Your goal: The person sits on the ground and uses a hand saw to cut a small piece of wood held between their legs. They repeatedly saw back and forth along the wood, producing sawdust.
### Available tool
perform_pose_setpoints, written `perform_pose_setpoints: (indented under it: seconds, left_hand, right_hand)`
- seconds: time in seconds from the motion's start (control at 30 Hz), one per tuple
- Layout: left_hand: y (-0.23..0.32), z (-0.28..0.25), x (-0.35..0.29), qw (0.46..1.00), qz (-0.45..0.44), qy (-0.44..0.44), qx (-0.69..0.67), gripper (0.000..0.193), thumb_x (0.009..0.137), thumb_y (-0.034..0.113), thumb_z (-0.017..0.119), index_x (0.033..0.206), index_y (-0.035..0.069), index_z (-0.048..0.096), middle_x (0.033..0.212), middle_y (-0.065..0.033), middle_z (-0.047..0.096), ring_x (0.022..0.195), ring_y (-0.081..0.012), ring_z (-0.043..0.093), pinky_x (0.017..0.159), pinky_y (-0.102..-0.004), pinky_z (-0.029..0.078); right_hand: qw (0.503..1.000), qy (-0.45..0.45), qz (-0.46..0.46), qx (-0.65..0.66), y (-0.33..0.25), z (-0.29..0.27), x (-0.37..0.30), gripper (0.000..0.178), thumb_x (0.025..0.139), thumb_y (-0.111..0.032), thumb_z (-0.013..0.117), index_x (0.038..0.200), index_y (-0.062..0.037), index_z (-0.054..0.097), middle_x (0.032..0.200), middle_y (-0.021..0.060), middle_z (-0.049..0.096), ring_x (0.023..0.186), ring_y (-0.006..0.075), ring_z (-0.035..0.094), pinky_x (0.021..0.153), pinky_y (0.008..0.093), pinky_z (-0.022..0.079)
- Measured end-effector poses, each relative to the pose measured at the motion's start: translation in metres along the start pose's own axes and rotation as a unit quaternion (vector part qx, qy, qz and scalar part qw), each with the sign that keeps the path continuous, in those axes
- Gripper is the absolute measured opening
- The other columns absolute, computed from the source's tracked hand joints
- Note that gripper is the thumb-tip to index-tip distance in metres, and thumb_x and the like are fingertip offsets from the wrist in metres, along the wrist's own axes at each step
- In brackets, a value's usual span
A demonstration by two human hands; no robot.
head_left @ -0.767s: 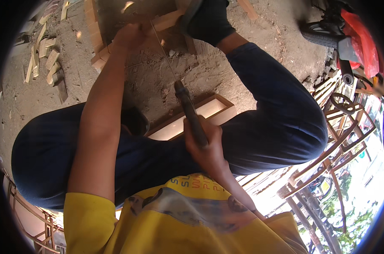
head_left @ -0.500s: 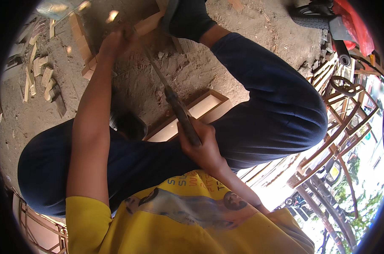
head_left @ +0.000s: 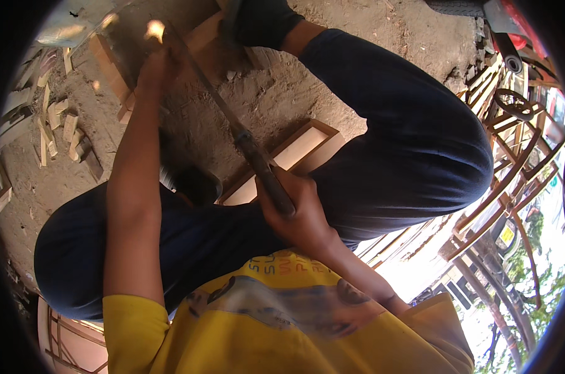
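Note:
My right hand [head_left: 297, 209] is wrapped round the dark wooden handle [head_left: 265, 177] of a long chisel-like tool, close to my lap. From its metal collar, a narrow blade [head_left: 211, 88] slants away to the far left. My left hand [head_left: 164, 70] is reached out with its fingers closed by the blade's far end. That hand is dim and slightly blurred, so its exact grip on the blade is hard to make out. A wooden piece [head_left: 202, 34] lies just right of it, partly blurred, beside my dark-covered foot [head_left: 264, 23].
A rectangular wooden frame [head_left: 323, 128] lies on the dirt floor [head_left: 195, 140] under my bent leg. Wood blocks [head_left: 111, 65] sit left of my left hand, with scattered offcuts [head_left: 61, 128] farther left. Curved wooden frames [head_left: 513, 187] and a red sheet [head_left: 529, 31] are at right.
The tool's blade now points more to the left, and more of its length shows past my left hand. My left hand has shifted slightly left and nearer; my right keeps its grip.

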State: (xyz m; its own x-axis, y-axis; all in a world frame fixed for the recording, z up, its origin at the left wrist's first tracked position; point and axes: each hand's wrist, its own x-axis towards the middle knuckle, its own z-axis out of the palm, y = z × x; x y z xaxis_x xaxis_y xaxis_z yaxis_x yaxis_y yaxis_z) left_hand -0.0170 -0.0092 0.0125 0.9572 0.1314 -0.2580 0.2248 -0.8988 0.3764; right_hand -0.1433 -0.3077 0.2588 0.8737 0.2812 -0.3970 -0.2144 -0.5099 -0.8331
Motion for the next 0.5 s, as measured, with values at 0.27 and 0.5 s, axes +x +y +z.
perform_pose_setpoints:
  seconds: [0.27,0.5]
  left_hand:
    - [-0.021,0.011,0.022,0.998,0.004,-0.019,0.054,0.041,0.083,0.036,0.061,0.104,0.001,0.063,0.095,-0.0237,0.066,0.096,-0.0416,0.062,0.081,-0.0504,0.050]
    - [-0.017,0.029,0.027,0.995,0.082,0.022,0.044,0.041,0.082,0.036,0.063,0.103,0.001,0.061,0.091,-0.0244,0.066,0.094,-0.0411,0.062,0.078,-0.0504,0.051]
  right_hand:
    - [1.000,-0.010,-0.004,-0.016,0.000,-0.004,0.019,0.011,0.080,-0.007,0.062,0.084,0.0030,0.058,0.066,0.0223,0.059,0.062,0.0379,0.062,0.057,0.0393,0.047]
    - [0.994,0.015,-0.081,-0.064,0.016,0.029,0.082,0.011,0.083,-0.008,0.061,0.086,0.0028,0.060,0.065,0.0209,0.059,0.057,0.0305,0.064,0.054,0.0376,0.046]
